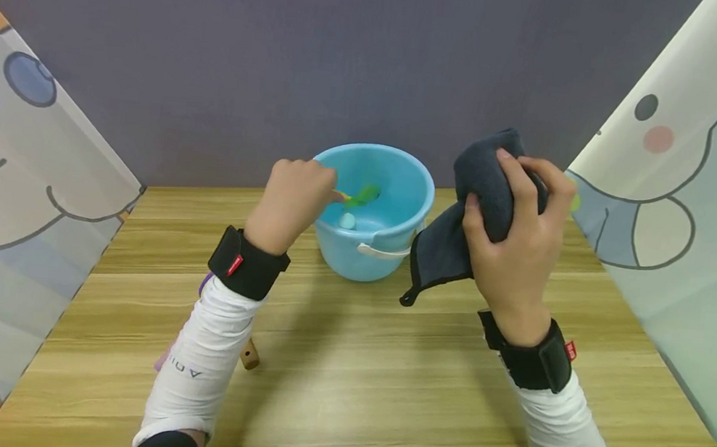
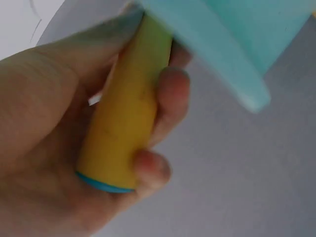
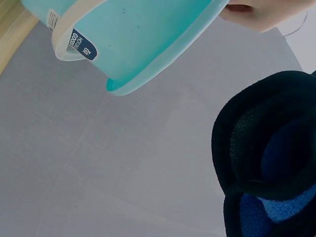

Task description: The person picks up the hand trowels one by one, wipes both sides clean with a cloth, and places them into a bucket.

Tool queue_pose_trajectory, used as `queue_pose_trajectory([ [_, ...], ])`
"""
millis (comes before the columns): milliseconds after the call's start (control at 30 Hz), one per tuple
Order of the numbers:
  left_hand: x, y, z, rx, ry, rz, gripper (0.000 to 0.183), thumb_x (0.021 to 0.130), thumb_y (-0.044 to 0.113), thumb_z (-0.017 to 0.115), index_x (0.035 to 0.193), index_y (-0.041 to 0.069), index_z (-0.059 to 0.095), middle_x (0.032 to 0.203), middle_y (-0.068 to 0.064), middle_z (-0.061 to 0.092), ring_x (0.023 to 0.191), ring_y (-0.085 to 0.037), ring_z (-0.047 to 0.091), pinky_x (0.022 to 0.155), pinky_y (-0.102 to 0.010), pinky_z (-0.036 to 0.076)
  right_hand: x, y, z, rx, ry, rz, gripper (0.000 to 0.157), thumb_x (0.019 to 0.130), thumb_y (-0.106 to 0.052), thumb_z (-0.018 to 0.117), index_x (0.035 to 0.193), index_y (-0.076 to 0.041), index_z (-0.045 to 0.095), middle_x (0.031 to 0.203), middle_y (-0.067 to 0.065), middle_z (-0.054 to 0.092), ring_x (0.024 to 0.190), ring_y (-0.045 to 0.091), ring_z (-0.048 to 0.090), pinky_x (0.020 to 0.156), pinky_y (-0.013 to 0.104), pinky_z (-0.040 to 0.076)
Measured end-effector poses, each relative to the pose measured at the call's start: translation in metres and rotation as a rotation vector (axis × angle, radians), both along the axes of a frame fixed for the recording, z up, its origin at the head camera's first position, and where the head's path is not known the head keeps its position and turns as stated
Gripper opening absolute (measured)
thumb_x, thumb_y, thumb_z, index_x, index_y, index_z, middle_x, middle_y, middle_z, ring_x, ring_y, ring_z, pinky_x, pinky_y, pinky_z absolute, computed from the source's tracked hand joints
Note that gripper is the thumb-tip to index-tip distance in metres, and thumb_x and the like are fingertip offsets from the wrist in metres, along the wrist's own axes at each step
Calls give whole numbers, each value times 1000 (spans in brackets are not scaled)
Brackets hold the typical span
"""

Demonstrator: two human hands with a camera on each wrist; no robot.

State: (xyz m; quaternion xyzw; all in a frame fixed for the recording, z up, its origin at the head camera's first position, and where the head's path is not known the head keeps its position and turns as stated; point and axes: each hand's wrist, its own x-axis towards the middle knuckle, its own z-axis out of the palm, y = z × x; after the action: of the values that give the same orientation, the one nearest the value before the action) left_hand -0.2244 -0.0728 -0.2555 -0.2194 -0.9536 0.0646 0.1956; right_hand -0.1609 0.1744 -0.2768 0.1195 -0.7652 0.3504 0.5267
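A light blue bucket (image 1: 360, 256) with a white handle stands at the back middle of the table. Over its left rim, my left hand (image 1: 291, 202) grips a yellow handle (image 2: 121, 108) with a blue end. Inside the bucket's opening shows the tool's green head (image 1: 366, 195); its exact kind cannot be told. A small pale round thing (image 1: 348, 221) lies within the bucket. To the right of the bucket, my right hand (image 1: 521, 233) holds a bunched dark grey cloth (image 1: 448, 240) in the air. One black-edged corner with a loop hangs down, and blue fabric shows in its folds in the right wrist view.
Partly behind my left sleeve lie a wooden handle end (image 1: 249, 354) and something purple (image 1: 205, 282) on the wood-grain table (image 1: 368, 385). A grey panel (image 1: 270, 61) rises at the back, with cartoon-printed panels (image 1: 4, 164) on both sides.
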Motion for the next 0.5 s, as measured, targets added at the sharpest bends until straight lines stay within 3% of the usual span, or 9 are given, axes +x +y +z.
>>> queue_pose_trajectory([
  [133, -15, 11, -10, 33, -58, -57, 65, 69, 30, 83, 53, 18, 20, 62, 3, 19, 57, -13, 21, 46, -27, 16, 1, -1, 0, 2, -1, 2, 46, 83, -27, 65, 126, -10, 63, 124, 31, 51, 114, 37, 51, 89, 59, 46],
  [200, -21, 14, -15, 58, -91, -100, 64, 74, 14, 78, 55, 19, 17, 63, 3, 18, 58, -13, 18, 48, -26, 15, 0, -2, -1, 7, -3, 2, 46, 83, -27, 65, 126, -11, 63, 124, 30, 52, 114, 36, 51, 89, 59, 46],
  [300, -25, 17, -21, 98, -167, -128, 53, 73, -4, 65, 54, 18, 21, 61, 2, 20, 58, -13, 19, 50, -26, 15, 0, -3, -3, 20, -6, 4, 46, 83, -28, 65, 126, -11, 63, 125, 30, 52, 115, 36, 50, 88, 59, 46],
  [367, -26, 16, -23, 118, -227, -127, 46, 78, -4, 61, 52, 18, 29, 59, 2, 25, 57, -13, 23, 49, -26, 18, -1, -3, -3, 27, -10, 3, 47, 83, -29, 64, 126, -11, 63, 125, 29, 52, 115, 36, 50, 88, 58, 46],
  [500, -27, 16, -22, 141, -348, -116, 43, 94, 23, 61, 56, 16, 40, 60, 1, 31, 57, -14, 33, 52, -27, 27, -1, -3, -4, 40, -16, 2, 47, 84, -29, 64, 127, -12, 63, 125, 29, 53, 114, 35, 51, 87, 58, 47],
])
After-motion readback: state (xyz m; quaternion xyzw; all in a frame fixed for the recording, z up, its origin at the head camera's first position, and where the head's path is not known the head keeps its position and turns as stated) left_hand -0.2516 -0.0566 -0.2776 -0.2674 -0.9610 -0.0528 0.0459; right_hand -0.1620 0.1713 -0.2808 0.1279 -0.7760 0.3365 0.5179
